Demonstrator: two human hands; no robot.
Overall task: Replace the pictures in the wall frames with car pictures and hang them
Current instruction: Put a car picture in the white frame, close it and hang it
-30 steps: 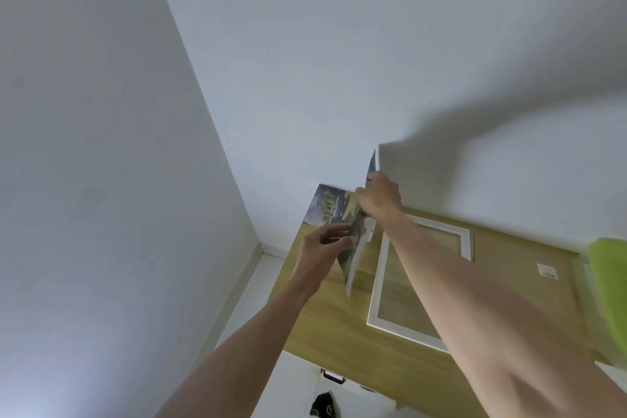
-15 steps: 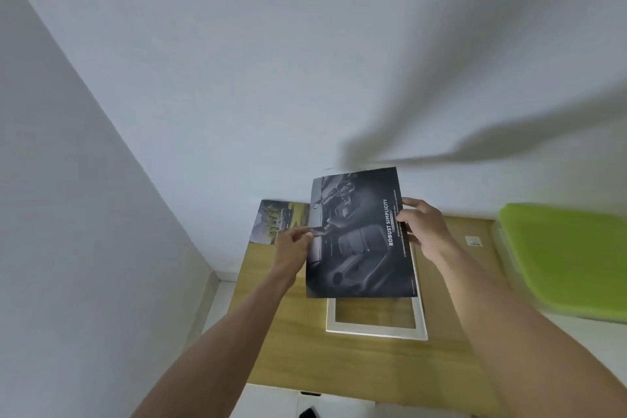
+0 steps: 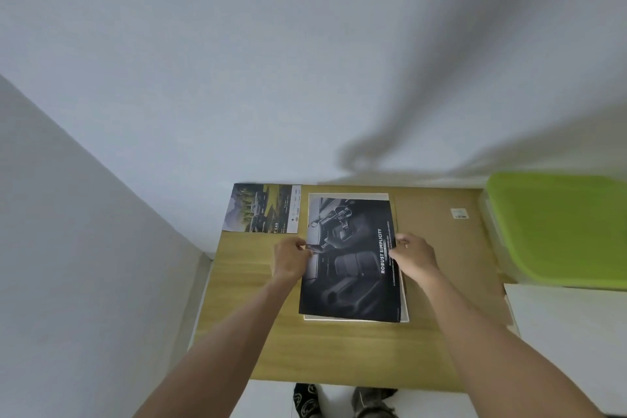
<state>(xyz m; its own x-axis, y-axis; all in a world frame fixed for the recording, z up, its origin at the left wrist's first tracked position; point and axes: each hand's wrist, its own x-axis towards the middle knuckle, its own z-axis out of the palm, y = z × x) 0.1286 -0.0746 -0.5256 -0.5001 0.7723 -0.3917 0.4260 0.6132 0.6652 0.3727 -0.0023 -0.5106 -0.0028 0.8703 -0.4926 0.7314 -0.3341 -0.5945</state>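
A dark car-interior picture [image 3: 349,268] with white lettering lies flat over a white picture frame [image 3: 349,195] on the wooden table [image 3: 339,349]. Only the frame's top edge, right edge and bottom edge show around the picture. My left hand [image 3: 288,261] pinches the picture's left edge. My right hand [image 3: 414,256] holds its right edge. A second car picture [image 3: 263,209], with green scenery, lies at the table's back left corner.
A lime-green plastic lid [image 3: 559,227] covers a bin at the right. A small white label [image 3: 458,213] sits on the table near it. White walls stand behind and to the left. Feet [image 3: 342,400] show below the table's front edge.
The dark picture went from upright on edge, to held flat above the table, to lying down over the white frame. The view tilted downward, so the pink wall frame left sight.
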